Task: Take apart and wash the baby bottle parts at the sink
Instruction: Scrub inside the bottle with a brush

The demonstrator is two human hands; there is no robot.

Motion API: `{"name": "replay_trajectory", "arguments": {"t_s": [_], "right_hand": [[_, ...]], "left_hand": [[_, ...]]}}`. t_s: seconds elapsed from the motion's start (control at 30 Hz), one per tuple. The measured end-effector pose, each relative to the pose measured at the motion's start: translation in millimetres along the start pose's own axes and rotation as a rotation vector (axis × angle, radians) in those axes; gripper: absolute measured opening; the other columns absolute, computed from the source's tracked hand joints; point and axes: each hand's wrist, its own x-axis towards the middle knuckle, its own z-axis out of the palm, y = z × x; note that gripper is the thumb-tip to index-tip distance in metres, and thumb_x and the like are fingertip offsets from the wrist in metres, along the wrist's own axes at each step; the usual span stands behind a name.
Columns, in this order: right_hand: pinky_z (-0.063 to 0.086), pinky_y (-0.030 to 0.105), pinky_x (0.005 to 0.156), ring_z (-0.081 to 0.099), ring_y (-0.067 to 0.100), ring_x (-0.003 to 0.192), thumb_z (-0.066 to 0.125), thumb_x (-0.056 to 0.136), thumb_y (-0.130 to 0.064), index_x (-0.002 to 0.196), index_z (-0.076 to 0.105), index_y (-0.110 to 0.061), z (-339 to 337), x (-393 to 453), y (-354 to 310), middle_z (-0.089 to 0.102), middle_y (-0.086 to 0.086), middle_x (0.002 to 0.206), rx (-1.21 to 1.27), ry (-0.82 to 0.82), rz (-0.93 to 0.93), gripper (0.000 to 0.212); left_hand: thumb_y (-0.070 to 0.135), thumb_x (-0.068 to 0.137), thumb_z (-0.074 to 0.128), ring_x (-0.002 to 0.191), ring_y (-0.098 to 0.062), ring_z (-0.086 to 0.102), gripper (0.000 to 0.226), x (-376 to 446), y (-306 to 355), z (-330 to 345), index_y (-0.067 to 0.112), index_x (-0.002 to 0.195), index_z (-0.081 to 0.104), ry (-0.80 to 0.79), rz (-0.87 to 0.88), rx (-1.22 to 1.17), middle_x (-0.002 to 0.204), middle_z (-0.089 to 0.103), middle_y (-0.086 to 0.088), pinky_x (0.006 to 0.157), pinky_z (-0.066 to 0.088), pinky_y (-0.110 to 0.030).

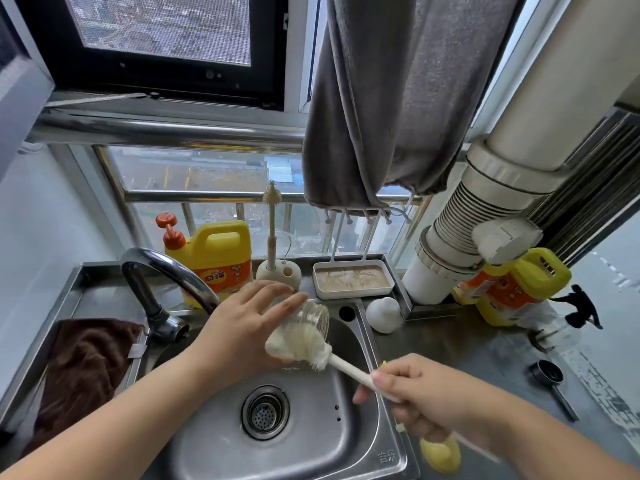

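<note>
Bottle (313, 318), clear glass, held tilted over the sink (363, 441) basin, mouth toward the right. Left hand (242, 327) cups it, fingers lying over its body. Brush (298, 348), bristle head at the bottle mouth, partly inside; handle runs down-right into the right hand (415, 396), fingers curled round it. Bottle axis and handle roughly in line, so the next stroke likely drives along that line. Detergent jug (214, 261), yellow, orange label with Chinese characters, too small to read surely. Stamp on sink rim, two characters, unclear.
</note>
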Motion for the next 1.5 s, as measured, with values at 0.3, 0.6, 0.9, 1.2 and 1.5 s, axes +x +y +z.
{"name": "replay_trajectory", "arguments": {"t_s": [0.3,0.6,0.9,1.2,1.5], "right_hand": [[0.02,0.017,0.04,0.024,0.007,0.043,0.037,0.102,-0.036,0.1,0.069,-0.021,4,8,-7,0.032,-0.005,0.054,0.136,-0.082,0.025,0.036],[0.032,0.02,0.047,0.038,0.009,0.047,0.043,0.098,-0.043,0.095,0.069,-0.031,9,1,-16,0.044,-0.008,0.054,-0.334,0.025,-0.015,0.029],[0.044,0.019,0.059,0.05,-0.001,0.06,0.049,0.094,-0.029,0.103,0.055,-0.034,0,-6,-17,0.065,-0.011,0.084,-0.538,0.267,-0.197,0.012],[0.041,0.012,0.058,0.05,-0.002,0.057,0.058,0.093,-0.021,0.089,0.066,-0.028,15,7,-19,0.064,-0.018,0.067,-0.46,0.233,-0.341,0.011],[0.043,0.029,0.057,0.061,0.024,0.076,0.058,0.076,-0.001,0.113,0.062,-0.024,-3,13,-14,0.063,-0.001,0.089,-1.336,0.463,-0.585,0.044]], "left_hand": [[0.056,0.097,0.028,0.136,-0.024,0.029,0.065,-17,20,1,0.016,0.149,0.026,-0.12,-0.073,-0.093,0.139,0.042,-0.008,0.114,0.014,-0.042],[0.069,0.059,0.064,0.121,-0.009,0.028,0.092,12,6,-16,0.03,0.139,0.039,-0.368,-0.06,-0.121,0.131,0.036,0.009,0.104,0.028,-0.019],[0.05,0.056,0.082,0.121,0.001,0.034,0.093,6,12,-6,0.036,0.137,0.039,-0.329,-0.249,-0.439,0.129,0.039,0.021,0.103,0.03,-0.014],[0.056,0.052,0.078,0.114,0.002,0.038,0.089,11,24,-6,0.032,0.132,0.05,-0.213,-0.147,-0.463,0.123,0.047,0.017,0.096,0.036,-0.016],[0.053,0.057,0.081,0.116,0.007,0.035,0.091,13,20,-6,0.039,0.137,0.042,-0.368,-0.149,-0.455,0.125,0.04,0.025,0.099,0.032,-0.008]]}}
